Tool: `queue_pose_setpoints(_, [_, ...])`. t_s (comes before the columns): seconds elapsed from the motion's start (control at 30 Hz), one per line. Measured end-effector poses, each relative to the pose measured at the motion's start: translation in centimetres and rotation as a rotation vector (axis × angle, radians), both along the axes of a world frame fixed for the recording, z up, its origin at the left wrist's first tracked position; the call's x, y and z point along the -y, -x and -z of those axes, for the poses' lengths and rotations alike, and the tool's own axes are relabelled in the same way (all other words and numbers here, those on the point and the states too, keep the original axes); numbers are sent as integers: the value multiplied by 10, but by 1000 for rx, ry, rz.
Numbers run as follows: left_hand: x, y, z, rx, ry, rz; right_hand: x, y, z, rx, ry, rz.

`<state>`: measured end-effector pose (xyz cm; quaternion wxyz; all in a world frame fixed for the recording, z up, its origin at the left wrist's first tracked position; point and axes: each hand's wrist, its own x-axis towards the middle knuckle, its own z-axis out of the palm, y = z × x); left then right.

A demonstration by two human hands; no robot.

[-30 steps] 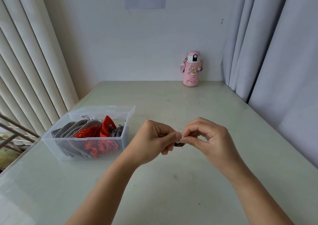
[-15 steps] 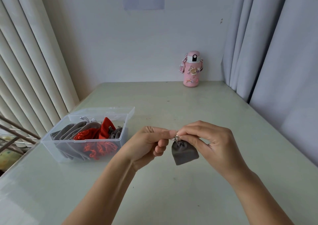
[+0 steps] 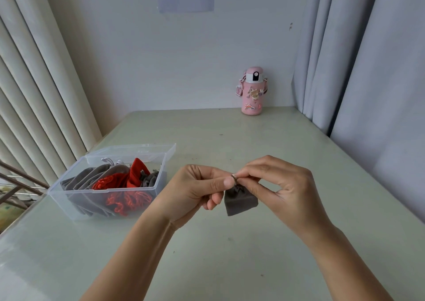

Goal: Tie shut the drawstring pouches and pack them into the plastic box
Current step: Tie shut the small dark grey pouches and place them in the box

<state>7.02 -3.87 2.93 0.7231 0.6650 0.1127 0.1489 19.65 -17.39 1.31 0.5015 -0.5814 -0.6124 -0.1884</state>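
A second ago the grey pouch (image 3: 240,200) was all but hidden behind the fingers. Now it hangs in plain sight below them, above the table (image 3: 230,259), its neck gathered tight. The left hand (image 3: 197,190) pinches the cord (image 3: 234,176) between thumb and forefinger with the other fingers curled under. The right hand (image 3: 282,185) pinches the same spot from the other side, its remaining fingers loosely bent. The hands have stayed close together, fingertips almost touching over the neck. I judge the mouth is drawn shut and the tying is under way or nearly done. Packing has not begun, since the pouch is well apart from the plastic box (image 3: 69,199) at the left.

The knot itself sits between the fingertips, and only a pale bit of cord peeks out, so it is perhaps a loop, though I cannot tell whether it is tied. The box holds grey and red pouches heaped over each other; their number is unclear. Both forearms are cut off at the bottom edge.
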Motion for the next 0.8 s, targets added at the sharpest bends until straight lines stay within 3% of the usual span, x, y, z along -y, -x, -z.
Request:
queue_pose_setpoints(0.17, [1,0,1,37,-59,-50,-2,1,2,-1,-17,8])
queue_pose_setpoints(0.37, [4,-4,2,0,94,-30,1,2,-1,-106,25,-56])
queue_pose_setpoints(0.47, [1,-5,3,-34,122,0,2,4,-4,-354,111,-170])
queue_pose_setpoints(0.6, [0,-5,3,-4,6,-15,1,6,-5,-735,204,-277])
queue_pose_setpoints(0.8, [-2,-5,4,41,-125,-56,-1,2,-5,-904,380,-336])
